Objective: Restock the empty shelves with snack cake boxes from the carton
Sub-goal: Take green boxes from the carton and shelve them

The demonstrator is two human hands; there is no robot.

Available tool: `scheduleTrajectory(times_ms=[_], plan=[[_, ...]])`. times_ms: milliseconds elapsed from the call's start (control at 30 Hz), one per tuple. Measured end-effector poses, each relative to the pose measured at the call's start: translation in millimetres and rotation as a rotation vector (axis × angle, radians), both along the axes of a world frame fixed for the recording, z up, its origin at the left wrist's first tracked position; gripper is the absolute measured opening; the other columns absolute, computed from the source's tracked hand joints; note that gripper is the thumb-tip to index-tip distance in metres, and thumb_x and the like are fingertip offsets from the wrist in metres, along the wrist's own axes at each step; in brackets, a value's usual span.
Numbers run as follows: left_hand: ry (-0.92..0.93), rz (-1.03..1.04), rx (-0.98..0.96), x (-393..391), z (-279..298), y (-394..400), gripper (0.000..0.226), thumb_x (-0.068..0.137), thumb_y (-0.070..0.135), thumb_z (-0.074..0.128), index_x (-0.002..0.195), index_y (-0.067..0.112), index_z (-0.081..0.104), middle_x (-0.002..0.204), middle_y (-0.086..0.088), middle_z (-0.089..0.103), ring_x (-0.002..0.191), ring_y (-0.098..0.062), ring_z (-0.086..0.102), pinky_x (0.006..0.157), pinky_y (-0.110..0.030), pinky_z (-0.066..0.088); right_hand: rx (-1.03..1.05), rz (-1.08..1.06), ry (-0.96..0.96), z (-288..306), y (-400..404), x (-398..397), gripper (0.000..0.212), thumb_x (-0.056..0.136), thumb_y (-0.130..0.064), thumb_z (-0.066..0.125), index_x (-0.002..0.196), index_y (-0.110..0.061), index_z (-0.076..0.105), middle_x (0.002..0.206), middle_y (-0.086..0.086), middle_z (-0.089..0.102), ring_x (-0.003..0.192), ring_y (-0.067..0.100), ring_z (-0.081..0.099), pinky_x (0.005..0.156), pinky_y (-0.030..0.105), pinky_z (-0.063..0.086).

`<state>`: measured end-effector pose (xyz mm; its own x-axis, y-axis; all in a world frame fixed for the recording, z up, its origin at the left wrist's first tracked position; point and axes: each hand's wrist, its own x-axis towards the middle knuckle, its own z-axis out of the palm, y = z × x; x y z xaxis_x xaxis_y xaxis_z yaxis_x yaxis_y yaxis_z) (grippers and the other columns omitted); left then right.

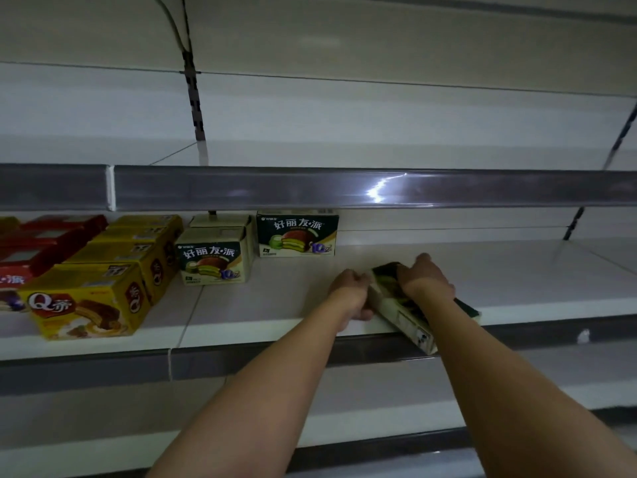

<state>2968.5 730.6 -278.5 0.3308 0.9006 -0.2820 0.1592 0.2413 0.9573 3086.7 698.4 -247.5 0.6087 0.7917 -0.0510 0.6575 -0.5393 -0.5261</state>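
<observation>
I had both hands on one green snack cake box (406, 305) lying tilted on the middle shelf (517, 288), its near end overhanging the front lip at about five o'clock. My left hand (350, 293) curled against its left side; my right hand (425, 276) gripped it from above. Two more green boxes (296, 234) stood toward eleven o'clock, yellow boxes (86, 301) at nine.

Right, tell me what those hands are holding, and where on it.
One tilted green-and-cream snack cake box, held by both: the left hand grips its left side, the right hand grips over its top, far end.
</observation>
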Motion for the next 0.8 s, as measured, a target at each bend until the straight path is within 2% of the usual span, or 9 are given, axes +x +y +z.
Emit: scheduleTrajectory(times_ms=[167,233,300,367,467,533,633,700,800], plan=[[-0.086,0.163,0.018,-34.0,8.6,9.8,0.029,0.095,0.023,0.056,0.117,0.003,0.057,0.096,-0.013,0.063,0.07,-0.022,0.061,0.054,-0.028,0.054,0.214,0.263,-0.172,-0.6,7.5,-32.4,0.047,0.093,-0.025,0.047,0.138,-0.02,0.035,0.132,0.008,0.055,0.117,0.029,0.053,0.099,0.037,0.037],[-0.214,0.261,0.007,-51.4,16.2,11.5,0.022,0.096,0.017,0.054,0.115,0.005,0.056,0.093,-0.01,0.061,0.067,-0.019,0.059,0.05,-0.024,0.052,0.267,0.153,-0.339,-2.0,9.8,-38.6,0.051,0.092,-0.033,0.047,0.139,-0.017,0.034,0.133,0.009,0.052,0.122,0.029,0.047,0.102,0.039,0.032],[-0.379,0.384,0.002,-66.6,18.3,11.7,0.028,0.099,0.015,0.049,0.126,0.009,0.048,0.105,-0.005,0.057,0.07,-0.018,0.059,0.061,-0.027,0.055,0.289,-0.026,-0.417,-3.8,7.4,-38.6,0.061,0.091,-0.042,0.047,0.142,-0.013,0.03,0.138,0.012,0.046,0.128,0.031,0.038,0.105,0.042,0.027],[-0.496,0.488,0.021,-79.3,17.3,10.0,0.037,0.099,0.01,0.046,0.136,0.011,0.038,0.118,-0.003,0.048,0.084,-0.021,0.058,0.076,-0.036,0.056,0.24,-0.089,-0.16,-8.3,10.7,-36.2,0.067,0.092,-0.045,0.049,0.144,-0.009,0.026,0.142,0.015,0.041,0.13,0.034,0.036,0.103,0.043,0.03],[-0.484,0.53,0.093,-91.1,8.2,12.7,0.038,0.099,0.004,0.044,0.136,0.011,0.037,0.13,-0.004,0.042,0.112,-0.028,0.051,0.083,-0.041,0.052,0.25,0.108,0.491,-16.7,22.9,-45.6,0.053,0.09,-0.035,0.06,0.13,-0.001,0.049,0.13,0.02,0.054,0.116,0.034,0.052,0.098,0.043,0.042],[-0.363,0.529,0.169,-95.5,-1.6,17.3,0.038,0.098,0.002,0.044,0.135,0.01,0.039,0.129,-0.006,0.043,0.116,-0.027,0.048,0.081,-0.04,0.052,0.331,0.175,0.517,-21.6,26.1,-58.8,0.036,0.087,-0.022,0.066,0.115,0.0,0.059,0.119,0.02,0.062,0.106,0.033,0.058,0.092,0.039,0.045],[0.141,0.554,0.378,-105.3,-12.5,28.9,0.04,0.095,0.007,0.048,0.135,0.016,0.05,0.132,-0.015,0.045,0.115,-0.03,0.05,0.089,-0.033,0.045,0.404,0.169,0.466,-26.4,30.7,-68.7,0.037,0.085,-0.017,0.069,0.115,-0.002,0.054,0.114,0.017,0.062,0.107,0.033,0.057,0.087,0.035,0.045],[0.433,0.537,0.379,-108.7,-10.4,34.6,0.042,0.096,0.012,0.047,0.138,0.018,0.047,0.141,-0.019,0.032,0.118,-0.036,0.049,0.096,-0.031,0.041,0.396,0.178,0.495,-30.4,36.0,-71.2,0.041,0.085,-0.015,0.069,0.118,-0.001,0.051,0.113,0.014,0.059,0.106,0.03,0.056,0.082,0.03,0.042],[0.519,0.509,0.295,-99.8,-0.1,36.7,0.049,0.097,0.012,0.046,0.143,0.003,0.031,0.148,-0.02,0.021,0.121,-0.038,0.048,0.097,-0.036,0.042,0.37,0.19,0.54,-34.7,46.1,-76.8,0.043,0.082,-0.016,0.07,0.118,0.0,0.053,0.113,0.012,0.06,0.098,0.024,0.054,0.075,0.026,0.039]])
